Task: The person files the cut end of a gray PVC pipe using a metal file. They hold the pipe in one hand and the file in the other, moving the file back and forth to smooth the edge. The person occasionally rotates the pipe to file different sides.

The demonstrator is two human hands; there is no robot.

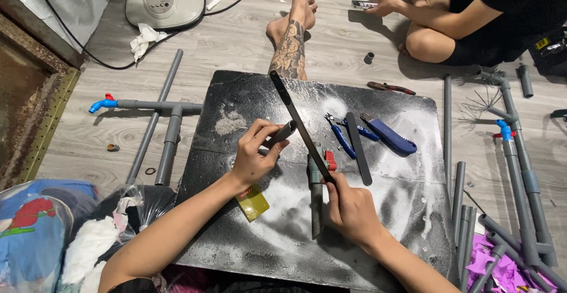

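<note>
Left hand curled around a short grey pipe piece, forearm angled up from lower left. Right hand gripping the end of a long dark blade that slants up-left across the pipe piece, wrist bent inward. Both over the black dusty surface, beside a grey valve pipe lying flat.

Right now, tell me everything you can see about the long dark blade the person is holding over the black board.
The long dark blade is a thin, flat strip that looks like metal, plain black with no frame. It runs diagonally from the right hand, which grips its near end, up and away toward the board's far edge. Its middle crosses the short grey pipe held in the left hand, seemingly resting on it. Teeth cannot be made out.
</note>
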